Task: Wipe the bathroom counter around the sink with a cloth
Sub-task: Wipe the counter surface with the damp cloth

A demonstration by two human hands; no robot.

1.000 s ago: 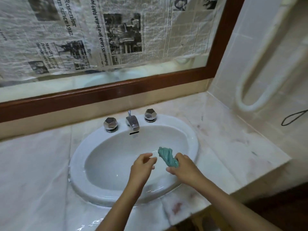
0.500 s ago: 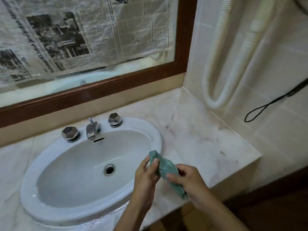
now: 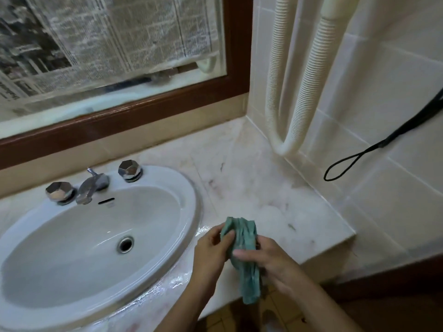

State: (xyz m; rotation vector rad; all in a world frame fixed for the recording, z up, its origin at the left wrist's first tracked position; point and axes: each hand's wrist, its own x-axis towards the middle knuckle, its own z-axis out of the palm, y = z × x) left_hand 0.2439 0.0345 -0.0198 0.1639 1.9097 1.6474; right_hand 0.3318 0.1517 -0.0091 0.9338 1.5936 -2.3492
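Note:
A bunched teal cloth (image 3: 245,255) hangs between both hands above the counter's front edge, right of the sink. My left hand (image 3: 211,251) pinches the cloth's upper end with thumb and fingers. My right hand (image 3: 271,262) grips its middle, and the lower end dangles past the counter edge. The white oval sink (image 3: 189,212) sits to the left, with wet streaks on its front rim. The pale marble counter (image 3: 259,190) stretches right of the sink to the tiled wall and carries a few dark specks and reddish stains.
A chrome tap (image 3: 90,188) with two faceted knobs (image 3: 60,192) (image 3: 129,170) stands behind the basin. A wood-framed mirror (image 3: 148,101) covered with newspaper lines the back wall. A white ribbed hose (image 3: 299,111) and a black cord loop (image 3: 345,164) hang on the right tiled wall.
The view has swung right, away from the basin. Both hands moved with the cloth from over the sink to the counter's right side. The left hand has taken hold of the cloth's upper end.

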